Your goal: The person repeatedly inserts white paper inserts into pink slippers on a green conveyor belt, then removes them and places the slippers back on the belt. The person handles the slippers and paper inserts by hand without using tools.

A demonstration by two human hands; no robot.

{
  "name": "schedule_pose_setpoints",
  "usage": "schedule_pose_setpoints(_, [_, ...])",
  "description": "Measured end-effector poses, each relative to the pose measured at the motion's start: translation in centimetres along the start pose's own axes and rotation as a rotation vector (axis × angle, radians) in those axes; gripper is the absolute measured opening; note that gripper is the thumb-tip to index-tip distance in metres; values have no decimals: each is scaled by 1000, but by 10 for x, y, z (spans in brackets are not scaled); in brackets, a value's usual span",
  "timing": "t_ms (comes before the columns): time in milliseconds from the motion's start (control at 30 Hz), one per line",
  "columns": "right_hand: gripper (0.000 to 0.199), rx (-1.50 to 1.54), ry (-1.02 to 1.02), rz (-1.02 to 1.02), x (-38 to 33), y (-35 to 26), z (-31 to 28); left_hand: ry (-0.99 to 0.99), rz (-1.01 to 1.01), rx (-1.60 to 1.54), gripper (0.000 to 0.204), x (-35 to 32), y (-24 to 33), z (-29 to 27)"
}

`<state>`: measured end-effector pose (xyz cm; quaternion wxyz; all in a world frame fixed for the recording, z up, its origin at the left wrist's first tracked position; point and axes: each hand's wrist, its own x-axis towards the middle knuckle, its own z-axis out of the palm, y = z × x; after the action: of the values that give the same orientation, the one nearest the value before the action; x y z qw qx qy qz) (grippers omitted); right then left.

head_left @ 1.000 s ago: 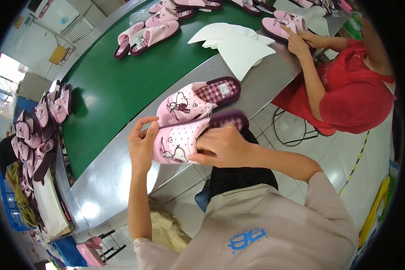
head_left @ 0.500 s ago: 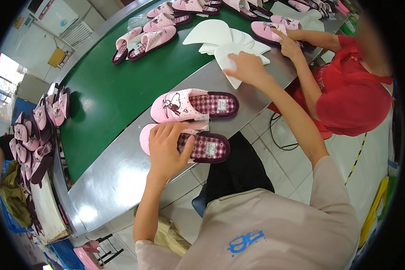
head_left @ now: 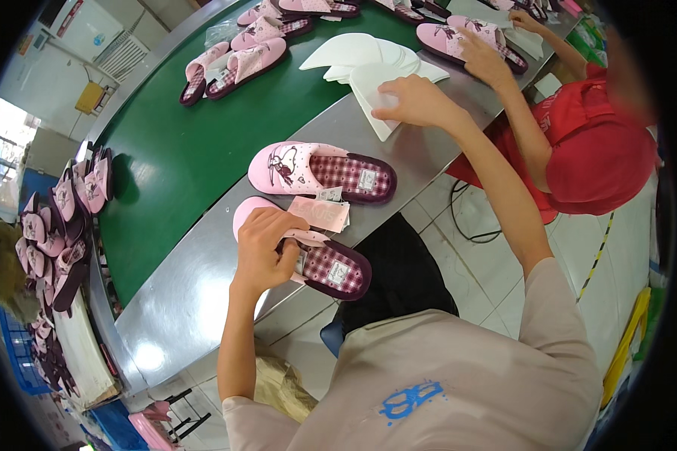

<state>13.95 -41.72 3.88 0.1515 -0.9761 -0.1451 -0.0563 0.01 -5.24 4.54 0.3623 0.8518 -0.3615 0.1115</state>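
Two pink slippers with dark maroon soles and checked insoles lie in front of me at the metal edge of the table. My left hand [head_left: 267, 244] is closed around the upper of the near slipper [head_left: 342, 272], which is turned at an angle with its heel past the edge. Beside it lies the far slipper [head_left: 353, 177], untouched. Paper tags [head_left: 320, 213] spread between the two. Farther right, my right hand [head_left: 421, 103] pinches a white curved sheet [head_left: 371, 105] by its edge, in front of a fanned pile of similar white sheets [head_left: 361, 52].
More pink slippers [head_left: 254, 66] stand on the green table surface [head_left: 173, 165] at the back. Stacked slippers [head_left: 66, 218] crowd the left. At right, a co-worker in a red cap [head_left: 602, 165] has a hand on another pair [head_left: 447, 39].
My left hand has turned the near slipper, swinging its heel toward me and apart from the other. My right hand has drawn the white sheet slightly nearer. The co-worker's hands have moved apart.
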Motion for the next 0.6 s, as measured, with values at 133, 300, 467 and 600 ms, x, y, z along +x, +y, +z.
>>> schedule_pose_setpoints(133, [44, 172, -90, 27, 2, 11, -12, -25, -22, 0, 27, -4, -2, 1])
schedule_pose_setpoints(300, [38, -90, 39, 86, -16, -9, 11, 41, 29, 5, 22, -6, 0, 0])
schedule_pose_setpoints(467, [36, 13, 234, -10, -39, 4, 15, 64, -29, 33, 29, -20, 3, -4])
schedule_pose_setpoints(600, [38, 108, 278, -101, -67, -2, -23, 111, -88, -67, 47, -33, 12, -9])
